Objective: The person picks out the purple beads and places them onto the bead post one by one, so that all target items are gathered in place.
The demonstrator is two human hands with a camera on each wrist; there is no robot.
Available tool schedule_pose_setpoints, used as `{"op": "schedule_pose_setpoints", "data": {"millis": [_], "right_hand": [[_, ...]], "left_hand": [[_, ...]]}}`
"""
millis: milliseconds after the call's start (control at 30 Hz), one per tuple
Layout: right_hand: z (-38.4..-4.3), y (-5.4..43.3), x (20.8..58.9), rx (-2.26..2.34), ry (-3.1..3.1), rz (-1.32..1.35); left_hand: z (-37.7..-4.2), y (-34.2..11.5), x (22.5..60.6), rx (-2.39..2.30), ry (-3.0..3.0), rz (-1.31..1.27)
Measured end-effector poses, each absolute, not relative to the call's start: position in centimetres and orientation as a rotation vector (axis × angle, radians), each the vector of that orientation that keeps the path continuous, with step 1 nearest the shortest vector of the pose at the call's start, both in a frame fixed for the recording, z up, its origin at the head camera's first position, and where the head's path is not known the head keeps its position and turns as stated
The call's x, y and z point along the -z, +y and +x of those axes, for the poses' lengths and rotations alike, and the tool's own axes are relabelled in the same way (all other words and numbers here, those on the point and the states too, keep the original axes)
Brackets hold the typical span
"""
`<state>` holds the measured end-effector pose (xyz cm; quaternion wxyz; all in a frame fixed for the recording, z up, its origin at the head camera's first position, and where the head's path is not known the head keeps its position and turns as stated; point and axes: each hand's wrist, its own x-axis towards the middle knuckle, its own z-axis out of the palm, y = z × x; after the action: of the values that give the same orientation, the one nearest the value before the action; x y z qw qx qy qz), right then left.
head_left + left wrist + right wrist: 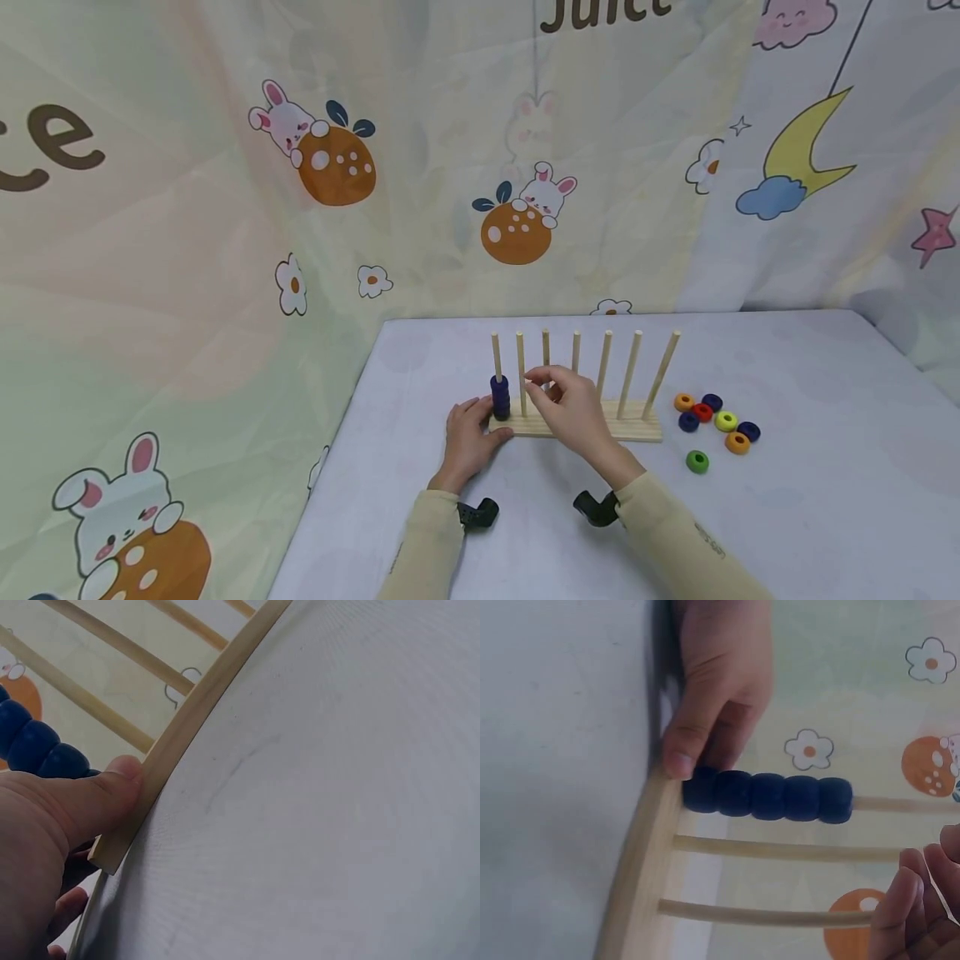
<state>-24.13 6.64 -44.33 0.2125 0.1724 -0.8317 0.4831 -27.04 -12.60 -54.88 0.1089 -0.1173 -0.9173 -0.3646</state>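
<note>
A wooden peg rack (633, 429) with several upright pegs stands on the table. Its leftmost peg carries a stack of dark blue beads (500, 398), also seen as a column of blue beads (769, 796) in the right wrist view. My left hand (468, 437) grips the left end of the base, thumb (112, 795) on the front edge and fingers behind. Beside the second peg (521, 358), which has no bead on it, is my right hand (573, 408). Its fingers are loosely bent, thumb and forefinger apart near that peg, with no bead visible between them.
Loose beads lie right of the rack: an orange bead (738, 443), a red bead (702, 412), a yellow bead (725, 421), several blue ones, and a green bead (697, 462) nearer the front. A printed curtain (435, 208) hangs behind the white table (825, 500).
</note>
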Motion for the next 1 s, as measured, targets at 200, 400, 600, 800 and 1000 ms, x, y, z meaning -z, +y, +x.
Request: {"op": "schedule_pose_setpoints", "data": {"millis": [200, 400, 600, 800, 1000], "right_hand": [[-23.5, 7.6, 45.7, -1.38, -2.346, 0.404], [-22.9, 8.6, 47.2, -1.43, -2.357, 0.354], [-22.6, 9.5, 48.4, -1.452, -2.363, 0.278], [-22.1, 10.4, 49.0, -1.458, -2.37, 0.229], [-21.3, 11.5, 49.7, -1.421, -2.402, 0.188]], "left_hand": [[-27.1, -12.6, 54.9, 1.049, -2.648, -0.383], [-27.0, -12.6, 54.9, 1.061, -2.654, -0.375], [-26.9, -12.7, 54.9, 1.062, -2.661, -0.374], [-26.9, -12.6, 54.9, 1.067, -2.668, -0.369], [-26.9, -12.6, 55.0, 1.057, -2.67, -0.37]]}}
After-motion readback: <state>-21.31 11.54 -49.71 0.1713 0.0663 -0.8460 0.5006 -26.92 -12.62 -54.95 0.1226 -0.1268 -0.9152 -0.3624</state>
